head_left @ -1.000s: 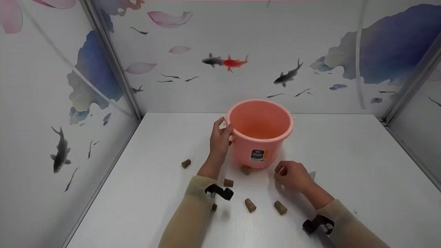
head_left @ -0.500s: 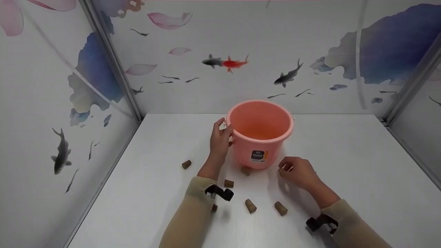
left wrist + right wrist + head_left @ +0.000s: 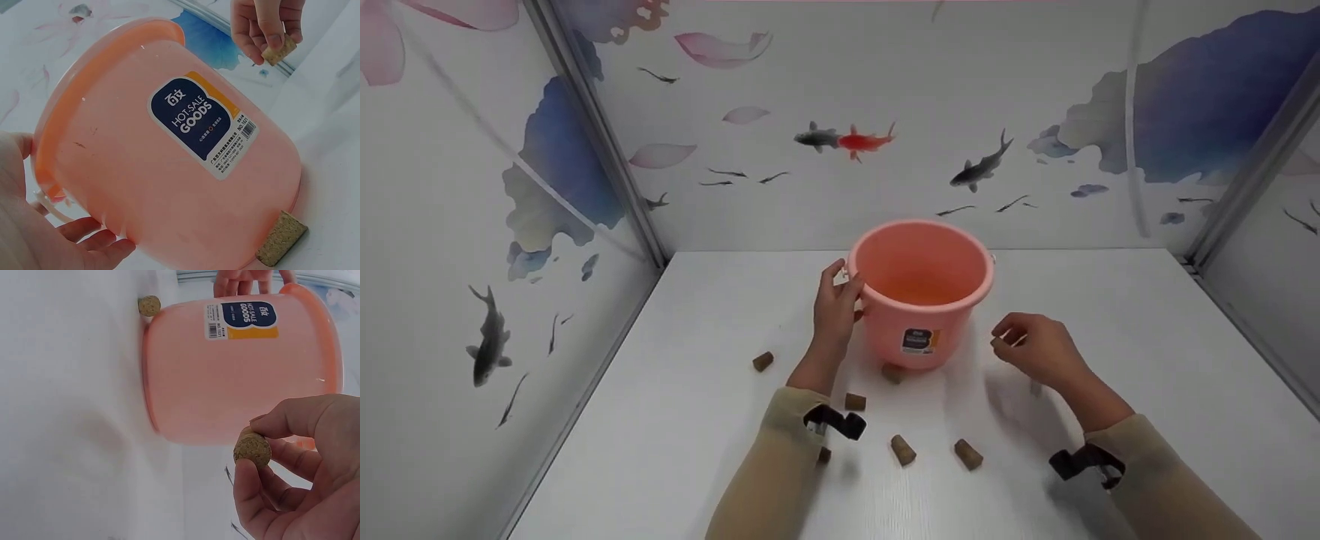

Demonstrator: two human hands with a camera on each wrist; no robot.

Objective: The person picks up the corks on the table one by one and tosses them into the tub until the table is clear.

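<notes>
A pink bucket (image 3: 885, 330) stands upright on the white table, its open mouth facing up. At its left side my left hand (image 3: 834, 311) holds it by the rim, with the fingers against the outer wall below the handle's end (image 3: 50, 208). My right hand (image 3: 1039, 349) is raised to the right of the bucket, apart from it. Between thumb and fingers it pinches a cork stopper (image 3: 252, 449), clear in both wrist views. Another cork stopper (image 3: 282, 239) lies at the foot of the bucket's front.
Several cork stoppers lie on the table (image 3: 697, 450): one cork (image 3: 763, 361) left of my left arm, one cork (image 3: 855, 402) before the bucket, two nearer corks (image 3: 903, 450), and one cork (image 3: 825, 455) partly behind my left sleeve. Printed walls (image 3: 735, 210) enclose the table.
My right hand has moved up and to the right, away from the bucket's lower right side. My left hand and the bucket keep their places.
</notes>
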